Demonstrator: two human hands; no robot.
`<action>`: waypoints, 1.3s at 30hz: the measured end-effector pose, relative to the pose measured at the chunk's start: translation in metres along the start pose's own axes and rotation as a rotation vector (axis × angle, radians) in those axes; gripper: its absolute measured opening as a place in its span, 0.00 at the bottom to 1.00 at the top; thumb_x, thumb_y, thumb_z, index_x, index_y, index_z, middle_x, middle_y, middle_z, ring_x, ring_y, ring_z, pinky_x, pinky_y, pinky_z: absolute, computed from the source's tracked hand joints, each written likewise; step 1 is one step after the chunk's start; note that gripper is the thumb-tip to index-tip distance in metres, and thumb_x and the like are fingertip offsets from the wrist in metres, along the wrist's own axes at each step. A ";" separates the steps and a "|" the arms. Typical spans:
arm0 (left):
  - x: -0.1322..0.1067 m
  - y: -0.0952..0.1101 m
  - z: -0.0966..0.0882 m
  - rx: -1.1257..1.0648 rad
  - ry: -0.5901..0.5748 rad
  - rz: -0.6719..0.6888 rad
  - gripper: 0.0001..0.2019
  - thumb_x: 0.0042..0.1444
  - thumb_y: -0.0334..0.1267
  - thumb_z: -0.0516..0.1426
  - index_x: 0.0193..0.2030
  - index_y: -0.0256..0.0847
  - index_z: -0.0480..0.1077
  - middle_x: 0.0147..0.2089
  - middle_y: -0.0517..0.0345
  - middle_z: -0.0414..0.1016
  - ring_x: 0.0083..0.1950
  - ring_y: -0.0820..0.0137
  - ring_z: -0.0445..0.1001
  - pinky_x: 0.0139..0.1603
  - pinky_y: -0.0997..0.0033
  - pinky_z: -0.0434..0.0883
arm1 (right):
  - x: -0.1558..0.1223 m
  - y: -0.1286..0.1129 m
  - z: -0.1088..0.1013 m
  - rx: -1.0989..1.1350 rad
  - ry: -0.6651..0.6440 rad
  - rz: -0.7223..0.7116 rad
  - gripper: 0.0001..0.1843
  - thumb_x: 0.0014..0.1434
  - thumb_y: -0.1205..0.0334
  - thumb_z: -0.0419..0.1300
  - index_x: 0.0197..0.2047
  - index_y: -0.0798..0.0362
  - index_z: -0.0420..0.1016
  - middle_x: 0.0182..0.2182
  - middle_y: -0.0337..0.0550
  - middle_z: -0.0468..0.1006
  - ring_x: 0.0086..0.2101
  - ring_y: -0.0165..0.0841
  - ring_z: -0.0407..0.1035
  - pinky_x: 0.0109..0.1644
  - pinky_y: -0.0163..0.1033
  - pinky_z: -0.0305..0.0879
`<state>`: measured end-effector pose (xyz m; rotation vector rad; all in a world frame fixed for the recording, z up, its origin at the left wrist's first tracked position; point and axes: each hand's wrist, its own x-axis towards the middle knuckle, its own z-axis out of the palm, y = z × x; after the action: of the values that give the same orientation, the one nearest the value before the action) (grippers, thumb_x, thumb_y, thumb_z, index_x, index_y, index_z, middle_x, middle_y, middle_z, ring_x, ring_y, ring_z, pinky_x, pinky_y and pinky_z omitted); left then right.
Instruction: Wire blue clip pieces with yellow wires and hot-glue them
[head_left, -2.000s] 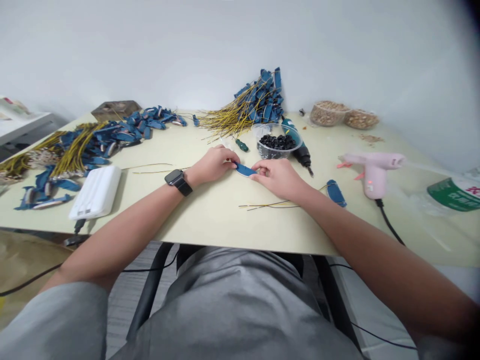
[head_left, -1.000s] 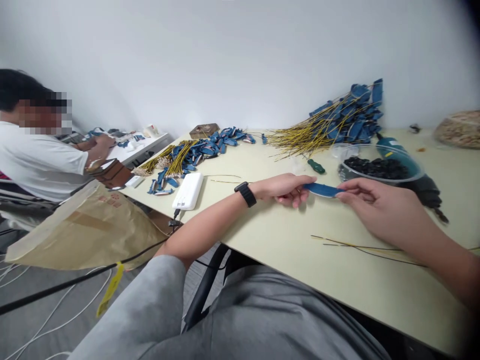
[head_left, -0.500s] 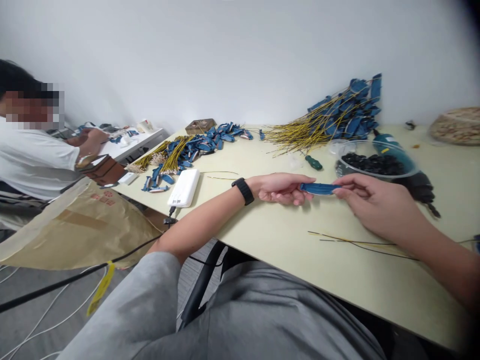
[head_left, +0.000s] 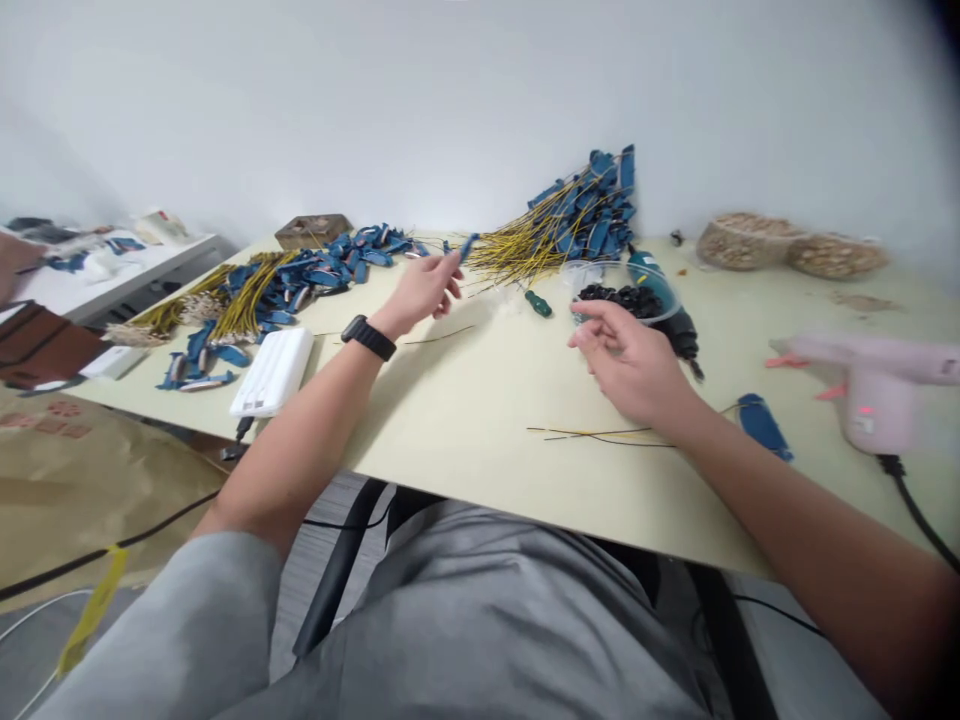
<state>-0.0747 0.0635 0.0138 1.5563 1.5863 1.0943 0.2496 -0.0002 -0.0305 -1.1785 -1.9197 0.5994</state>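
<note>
Pale walls are backing a cream counter, where blue pieces are lying in two main areas. The person's left hand is pinching one narrow blue piece at the fingertips, tilted upward above the counter, before the wired heap. The right hand is hanging half-curled just in front of a clear plastic tub, apparently grasping nothing, though motion blur is making this hard to confirm.

The batch seems to be sitting partway through: many pieces in the wired heap are already trailing yellow wires toward the left. Another blue piece is lying past the right forearm, near some loose-looking wires. Toward the left, a spread of blue pieces is showing few visible wires, so those may be remaining, while yellow bundles are lying beside them.

As for containers, the tub is holding a mass of small black parts. Two clear containers near the wall are bulging with beige bits. A wooden box is standing at the back left, its contents unclear.
</note>
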 end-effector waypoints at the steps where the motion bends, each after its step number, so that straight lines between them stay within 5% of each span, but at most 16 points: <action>1: 0.008 -0.008 -0.009 0.223 0.144 0.076 0.18 0.87 0.46 0.54 0.46 0.40 0.76 0.43 0.47 0.84 0.35 0.67 0.77 0.36 0.68 0.71 | 0.000 0.000 0.001 -0.006 -0.006 -0.006 0.29 0.78 0.45 0.61 0.72 0.52 0.81 0.49 0.55 0.87 0.33 0.39 0.75 0.38 0.47 0.73; 4: 0.025 -0.035 -0.032 0.701 0.325 0.157 0.17 0.86 0.42 0.54 0.62 0.35 0.82 0.58 0.32 0.88 0.60 0.48 0.85 0.61 0.54 0.76 | 0.001 0.001 0.002 -0.006 -0.023 -0.022 0.28 0.77 0.45 0.61 0.70 0.52 0.81 0.47 0.54 0.87 0.34 0.40 0.75 0.40 0.47 0.74; 6: 0.031 -0.050 -0.040 0.895 0.240 0.106 0.20 0.84 0.41 0.55 0.66 0.33 0.84 0.65 0.29 0.87 0.72 0.40 0.79 0.69 0.49 0.75 | 0.001 0.001 0.001 0.009 -0.037 -0.023 0.28 0.77 0.45 0.61 0.70 0.53 0.81 0.47 0.54 0.87 0.33 0.39 0.74 0.40 0.48 0.73; 9: 0.034 -0.062 -0.042 1.016 0.131 0.022 0.21 0.82 0.43 0.57 0.62 0.33 0.89 0.69 0.27 0.86 0.77 0.35 0.75 0.72 0.42 0.74 | 0.000 0.001 0.000 0.024 -0.049 -0.017 0.28 0.77 0.45 0.60 0.70 0.53 0.81 0.47 0.54 0.87 0.32 0.39 0.74 0.39 0.47 0.72; 13: 0.036 -0.065 -0.038 1.061 0.138 0.056 0.22 0.80 0.46 0.58 0.63 0.36 0.90 0.69 0.29 0.86 0.76 0.33 0.75 0.72 0.37 0.74 | -0.001 -0.001 0.000 0.031 -0.060 -0.004 0.28 0.77 0.45 0.60 0.70 0.53 0.80 0.47 0.54 0.86 0.33 0.39 0.74 0.38 0.46 0.71; 21: 0.040 -0.066 -0.039 1.009 0.139 0.146 0.20 0.77 0.41 0.59 0.60 0.31 0.90 0.62 0.27 0.90 0.68 0.37 0.82 0.66 0.42 0.75 | -0.001 -0.003 -0.001 -0.004 -0.097 0.019 0.26 0.75 0.48 0.61 0.68 0.52 0.81 0.44 0.50 0.85 0.32 0.38 0.73 0.37 0.45 0.68; 27: 0.048 -0.069 -0.041 0.821 0.313 0.223 0.19 0.81 0.37 0.53 0.55 0.37 0.88 0.60 0.37 0.91 0.61 0.50 0.83 0.73 0.50 0.70 | -0.001 -0.003 0.000 -0.004 -0.104 0.011 0.25 0.75 0.47 0.62 0.67 0.52 0.82 0.44 0.48 0.85 0.32 0.37 0.72 0.38 0.45 0.68; 33: 0.048 -0.074 -0.037 0.892 0.213 0.160 0.17 0.72 0.29 0.55 0.51 0.36 0.87 0.62 0.33 0.90 0.65 0.46 0.82 0.74 0.47 0.71 | 0.000 0.000 0.001 -0.006 -0.134 -0.001 0.28 0.75 0.46 0.61 0.68 0.54 0.82 0.43 0.49 0.85 0.33 0.38 0.74 0.40 0.45 0.69; 39: 0.041 -0.059 -0.038 0.785 0.326 0.198 0.15 0.74 0.33 0.57 0.51 0.40 0.87 0.61 0.41 0.91 0.64 0.48 0.81 0.71 0.48 0.72 | 0.001 0.001 0.002 -0.001 -0.143 -0.008 0.24 0.78 0.47 0.61 0.66 0.52 0.82 0.45 0.50 0.88 0.37 0.40 0.77 0.45 0.46 0.71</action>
<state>-0.1384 0.1023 -0.0175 2.1470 2.3031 0.8969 0.2485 0.0007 -0.0318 -1.1549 -2.0431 0.6951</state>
